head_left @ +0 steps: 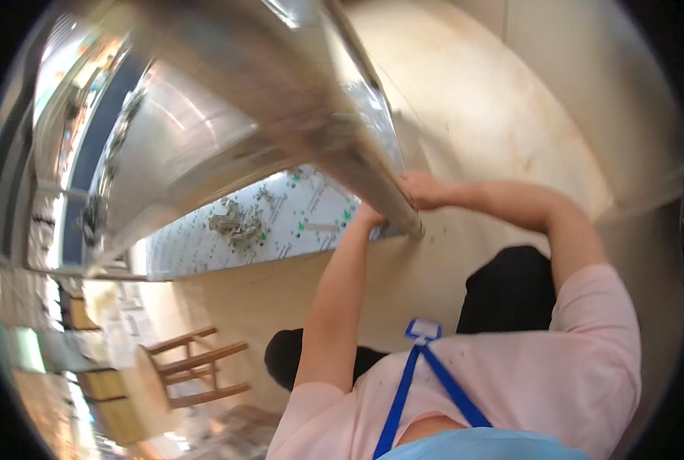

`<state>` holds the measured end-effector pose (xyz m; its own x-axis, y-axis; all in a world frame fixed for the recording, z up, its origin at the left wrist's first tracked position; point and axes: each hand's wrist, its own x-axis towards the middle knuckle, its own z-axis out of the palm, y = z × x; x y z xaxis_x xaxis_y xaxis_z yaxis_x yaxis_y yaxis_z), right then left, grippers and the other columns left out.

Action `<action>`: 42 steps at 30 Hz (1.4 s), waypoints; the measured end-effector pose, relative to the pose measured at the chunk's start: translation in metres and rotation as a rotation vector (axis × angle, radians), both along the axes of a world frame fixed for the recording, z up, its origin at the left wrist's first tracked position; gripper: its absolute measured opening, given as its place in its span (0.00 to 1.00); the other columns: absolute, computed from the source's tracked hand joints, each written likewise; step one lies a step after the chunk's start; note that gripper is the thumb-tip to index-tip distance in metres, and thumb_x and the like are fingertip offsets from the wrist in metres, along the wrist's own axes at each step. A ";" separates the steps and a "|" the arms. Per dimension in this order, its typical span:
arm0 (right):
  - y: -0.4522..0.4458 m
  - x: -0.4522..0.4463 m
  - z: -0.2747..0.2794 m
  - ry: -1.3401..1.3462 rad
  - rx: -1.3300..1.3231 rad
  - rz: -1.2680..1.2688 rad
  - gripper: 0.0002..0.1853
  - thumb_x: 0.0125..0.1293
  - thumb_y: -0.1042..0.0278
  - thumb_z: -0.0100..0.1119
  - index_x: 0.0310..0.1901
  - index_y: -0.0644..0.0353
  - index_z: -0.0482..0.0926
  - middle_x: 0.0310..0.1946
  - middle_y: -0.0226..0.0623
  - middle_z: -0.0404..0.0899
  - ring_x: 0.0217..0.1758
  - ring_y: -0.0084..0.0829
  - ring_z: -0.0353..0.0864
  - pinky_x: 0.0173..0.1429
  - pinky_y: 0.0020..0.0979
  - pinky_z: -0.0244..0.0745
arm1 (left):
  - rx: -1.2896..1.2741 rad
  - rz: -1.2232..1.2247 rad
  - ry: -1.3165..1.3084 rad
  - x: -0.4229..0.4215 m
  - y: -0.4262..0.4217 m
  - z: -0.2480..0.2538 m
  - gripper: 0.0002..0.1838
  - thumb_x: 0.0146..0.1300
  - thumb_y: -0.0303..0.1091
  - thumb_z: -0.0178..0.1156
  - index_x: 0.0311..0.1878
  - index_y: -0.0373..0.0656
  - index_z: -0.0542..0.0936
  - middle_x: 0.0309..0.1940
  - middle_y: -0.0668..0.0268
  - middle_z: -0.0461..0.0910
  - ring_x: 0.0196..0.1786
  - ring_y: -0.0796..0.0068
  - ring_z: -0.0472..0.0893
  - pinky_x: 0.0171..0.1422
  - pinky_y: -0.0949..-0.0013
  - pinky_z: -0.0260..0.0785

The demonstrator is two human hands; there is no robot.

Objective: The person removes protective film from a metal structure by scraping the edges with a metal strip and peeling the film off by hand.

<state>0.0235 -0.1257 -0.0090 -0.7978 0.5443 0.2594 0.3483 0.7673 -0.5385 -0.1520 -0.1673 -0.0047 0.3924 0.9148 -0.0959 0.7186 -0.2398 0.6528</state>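
Pale floor [238, 299] extending below, wooden stool [218, 355] standing at left, left hand [372, 217] and right hand [424, 190] flanking a metal post [384, 184], their openness and grip being impossible to tell.

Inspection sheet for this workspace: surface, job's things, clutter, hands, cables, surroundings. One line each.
Surface: panel, pale with green print.
Job's things: metal leg, slanting across the view; upper part blurred.
Clutter: crumpled bundle on the panel, material unclear.
Hands: left hand and right hand at the leg's lower end, grip unclear.
Cables: nothing seen.
Surroundings: wooden stool at the view's left; pale floor.
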 end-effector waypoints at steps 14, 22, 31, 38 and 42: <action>-0.039 -0.007 -0.002 0.206 0.057 -0.219 0.04 0.46 0.73 0.50 0.24 0.60 0.73 0.27 0.36 0.72 0.34 0.35 0.73 0.40 0.30 0.70 | 0.247 -0.085 0.071 0.004 -0.019 0.040 0.15 0.38 0.35 0.64 0.31 0.41 0.75 0.31 0.63 0.75 0.37 0.63 0.74 0.41 0.67 0.66; -0.036 0.001 0.009 0.328 -0.149 -0.029 0.05 0.47 0.74 0.52 0.28 0.61 0.73 0.27 0.38 0.71 0.33 0.38 0.72 0.38 0.33 0.68 | 0.201 -0.179 0.082 -0.006 -0.025 0.055 0.13 0.38 0.26 0.65 0.30 0.39 0.74 0.28 0.60 0.74 0.31 0.66 0.75 0.34 0.73 0.67; 0.002 0.011 0.011 0.203 -0.466 0.083 0.14 0.48 0.67 0.59 0.36 0.63 0.71 0.31 0.41 0.73 0.38 0.39 0.72 0.41 0.34 0.68 | -0.188 0.195 -0.171 0.000 -0.018 0.059 0.15 0.47 0.13 0.47 0.39 0.35 0.73 0.36 0.58 0.77 0.41 0.67 0.77 0.47 0.73 0.66; 0.009 -0.006 0.029 0.125 -0.574 0.291 0.06 0.50 0.70 0.55 0.26 0.65 0.75 0.25 0.47 0.74 0.33 0.43 0.74 0.38 0.37 0.68 | -0.256 0.192 -0.103 -0.018 -0.031 0.063 0.14 0.46 0.13 0.46 0.38 0.35 0.72 0.34 0.59 0.77 0.39 0.70 0.76 0.47 0.73 0.65; 0.012 -0.022 0.032 0.346 -0.526 0.289 0.08 0.51 0.69 0.52 0.27 0.66 0.76 0.24 0.47 0.74 0.31 0.45 0.73 0.35 0.36 0.68 | -0.413 0.367 -0.330 -0.029 -0.035 0.074 0.07 0.57 0.21 0.44 0.39 0.35 0.69 0.35 0.62 0.74 0.41 0.74 0.72 0.51 0.74 0.61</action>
<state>0.0013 -0.1133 0.0234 -0.8488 0.4452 0.2853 -0.0900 0.4099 -0.9077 -0.1806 -0.2019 0.0694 0.1303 0.9086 -0.3969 0.4514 0.3021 0.8396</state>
